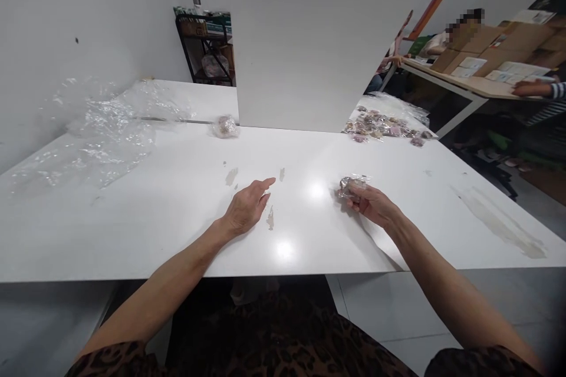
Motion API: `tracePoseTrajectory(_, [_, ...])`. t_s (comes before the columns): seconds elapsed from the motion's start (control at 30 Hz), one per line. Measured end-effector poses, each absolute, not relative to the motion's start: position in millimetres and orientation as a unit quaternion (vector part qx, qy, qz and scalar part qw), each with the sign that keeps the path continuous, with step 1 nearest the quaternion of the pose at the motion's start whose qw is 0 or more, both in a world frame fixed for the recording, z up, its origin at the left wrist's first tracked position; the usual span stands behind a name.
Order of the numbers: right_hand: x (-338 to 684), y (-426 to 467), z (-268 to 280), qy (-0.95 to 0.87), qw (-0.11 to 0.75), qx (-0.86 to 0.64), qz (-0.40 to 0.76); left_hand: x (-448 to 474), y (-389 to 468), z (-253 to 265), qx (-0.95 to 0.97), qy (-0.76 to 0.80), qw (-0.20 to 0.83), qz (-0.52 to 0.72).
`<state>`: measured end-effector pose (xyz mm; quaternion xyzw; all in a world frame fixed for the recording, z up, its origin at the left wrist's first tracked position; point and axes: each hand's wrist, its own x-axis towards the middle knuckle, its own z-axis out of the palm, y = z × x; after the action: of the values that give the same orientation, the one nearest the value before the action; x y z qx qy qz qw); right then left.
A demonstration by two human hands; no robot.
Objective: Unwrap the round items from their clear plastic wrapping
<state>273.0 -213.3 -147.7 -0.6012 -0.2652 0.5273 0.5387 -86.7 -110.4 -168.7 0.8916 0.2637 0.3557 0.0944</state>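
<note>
Head view, only one available. Right hand (370, 203) pinches a small clear-wrapped packet (352, 184), fingers closed round it, held just above the white table (177, 230) right of centre. Contents look dark and metallic; too small to identify. Left hand (246, 209) is empty, fingers loosely extended, palm down, resting on or just over the tabletop, apart from the packet.

Step in hand, as I read it: one packet picked out and being handled. The next move would likely need the left hand brought across to it, since it's a thin, crinkly wrap that one hand alone will handle poorly.

Containers:
- Pile of similar small packets (384, 126) at the far right of the table on clear plastic, well apart from both hands.
- One separate wrapped bundle (225, 126) at the far centre, near the white partition (309, 41).
- Loose empty clear plastic sheeting (101, 135) at far left; nothing visible inside.
- Cardboard boxes (473, 41) on another table behind, where another person's hand (524, 89) rests. Box contents not readable.
</note>
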Motion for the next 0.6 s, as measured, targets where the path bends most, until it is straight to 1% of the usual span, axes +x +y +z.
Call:
tracePoseTrajectory(0.13, [283.3, -217.3, -150.5, -0.254, 0.556, -0.611, 0.503, -86.7, -108.8, -169.0, 0.892, 0.269, 0.1, 0.351])
tracePoseTrajectory(0.23, [287.7, -223.0, -151.2, -0.257, 0.549, -0.611, 0.509, -87.4, -106.9, -171.5, 0.888, 0.27, 0.11, 0.356])
tracePoseTrajectory(0.33, [279.3, -230.6, -146.7, -0.266, 0.529, -0.613, 0.523, -86.5, -108.9, -171.1, 0.875, 0.279, 0.166, 0.36])
tracePoseTrajectory(0.43, [253.8, -236.2, -137.4, -0.3, 0.492, -0.604, 0.55, -78.3, -118.3, -163.1, 0.84, 0.294, 0.3, 0.342])
tracePoseTrajectory(0.5, [231.6, -236.8, -131.1, -0.344, 0.466, -0.58, 0.573, -66.1, -127.5, -155.1, 0.802, 0.293, 0.43, 0.295])
tracePoseTrajectory(0.6, [202.5, -232.6, -126.0, -0.411, 0.428, -0.532, 0.603, -40.3, -140.2, -146.7, 0.694, 0.273, 0.636, 0.199])
